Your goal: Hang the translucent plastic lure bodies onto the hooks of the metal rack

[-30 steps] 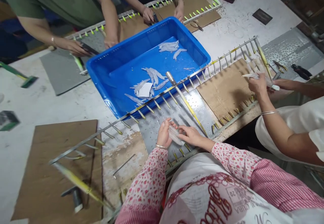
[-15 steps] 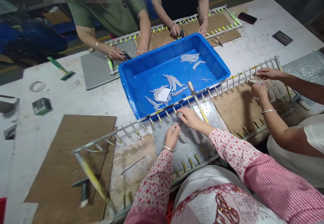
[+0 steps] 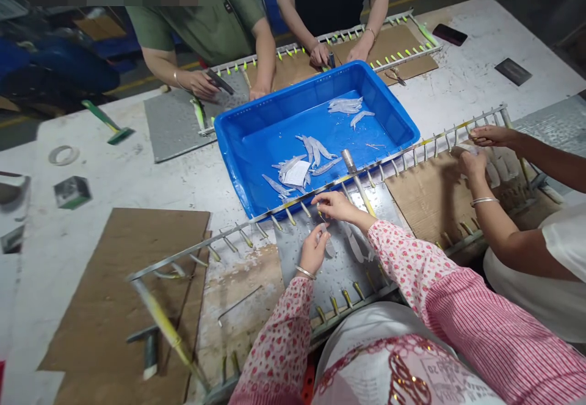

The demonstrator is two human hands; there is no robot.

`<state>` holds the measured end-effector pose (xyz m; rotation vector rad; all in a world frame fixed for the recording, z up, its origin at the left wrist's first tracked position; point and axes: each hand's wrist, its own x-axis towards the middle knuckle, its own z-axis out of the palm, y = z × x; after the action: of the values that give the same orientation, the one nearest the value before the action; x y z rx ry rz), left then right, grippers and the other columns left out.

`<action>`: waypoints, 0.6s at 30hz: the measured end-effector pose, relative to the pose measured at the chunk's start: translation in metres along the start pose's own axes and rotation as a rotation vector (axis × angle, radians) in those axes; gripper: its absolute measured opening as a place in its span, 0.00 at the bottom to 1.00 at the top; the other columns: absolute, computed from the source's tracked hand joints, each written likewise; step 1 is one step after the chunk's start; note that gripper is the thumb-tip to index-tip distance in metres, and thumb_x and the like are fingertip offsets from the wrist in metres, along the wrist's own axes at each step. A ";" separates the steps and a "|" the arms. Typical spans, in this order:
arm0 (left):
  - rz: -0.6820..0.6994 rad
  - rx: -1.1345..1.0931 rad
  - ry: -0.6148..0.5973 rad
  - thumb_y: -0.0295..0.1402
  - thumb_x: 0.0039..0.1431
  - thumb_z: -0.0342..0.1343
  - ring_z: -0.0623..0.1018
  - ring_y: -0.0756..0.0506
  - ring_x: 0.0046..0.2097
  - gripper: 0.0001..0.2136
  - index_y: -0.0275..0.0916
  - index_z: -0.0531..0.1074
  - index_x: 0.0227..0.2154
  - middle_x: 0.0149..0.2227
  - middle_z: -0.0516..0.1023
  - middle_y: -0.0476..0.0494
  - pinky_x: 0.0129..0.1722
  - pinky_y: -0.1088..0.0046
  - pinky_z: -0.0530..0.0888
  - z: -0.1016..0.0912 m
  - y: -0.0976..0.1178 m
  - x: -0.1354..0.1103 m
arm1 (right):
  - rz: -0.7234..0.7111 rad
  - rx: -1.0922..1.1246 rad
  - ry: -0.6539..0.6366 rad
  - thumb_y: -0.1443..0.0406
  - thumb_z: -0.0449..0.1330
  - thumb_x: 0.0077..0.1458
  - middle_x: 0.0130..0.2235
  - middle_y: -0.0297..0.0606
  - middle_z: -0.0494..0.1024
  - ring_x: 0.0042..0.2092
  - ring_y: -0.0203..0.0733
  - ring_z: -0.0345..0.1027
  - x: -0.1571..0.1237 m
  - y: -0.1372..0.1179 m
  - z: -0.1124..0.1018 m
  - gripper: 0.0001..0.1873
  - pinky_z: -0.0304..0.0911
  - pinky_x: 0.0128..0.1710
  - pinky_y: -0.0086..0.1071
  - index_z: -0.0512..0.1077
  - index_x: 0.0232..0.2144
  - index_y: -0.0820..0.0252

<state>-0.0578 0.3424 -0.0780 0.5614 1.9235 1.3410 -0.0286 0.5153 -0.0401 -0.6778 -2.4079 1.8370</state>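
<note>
A long metal rack (image 3: 178,257) with rows of short pegs spans the near side of the table. Below its upper bar, my left hand (image 3: 314,250) is closed on a translucent white slender piece (image 3: 330,247), shaped like a fishing lure body. My right hand (image 3: 337,206) is at the pegs just above, thumb and fingers pinched near the bar; what they grip is too small to make out. More translucent pieces (image 3: 353,243) hang to the right, partly behind my right forearm.
Beyond the rack sits a blue bin (image 3: 284,115) holding loose translucent pieces (image 3: 315,148) and a white paper. A co-worker's hands (image 3: 473,164) are at the rack's right end; two people work at another rack (image 3: 407,57) opposite. Cardboard (image 3: 114,283) and a hammer (image 3: 149,350) lie left.
My right hand has shifted slightly left along the bar, its fingers drawing closer together. My left hand stays just below, with the translucent piece. Across the table, one person's handheld tool has lifted.
</note>
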 end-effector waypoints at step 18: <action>-0.040 -0.048 -0.079 0.44 0.55 0.55 0.73 0.48 0.31 0.19 0.38 0.74 0.46 0.33 0.76 0.43 0.33 0.73 0.71 0.001 0.003 -0.006 | 0.022 0.033 0.010 0.69 0.58 0.54 0.23 0.28 0.73 0.22 0.30 0.66 0.000 0.007 0.001 0.14 0.64 0.33 0.26 0.77 0.43 0.59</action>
<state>-0.0531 0.3395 -0.0738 0.5411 1.8242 1.3168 -0.0266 0.5162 -0.0472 -0.7119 -2.3679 1.8720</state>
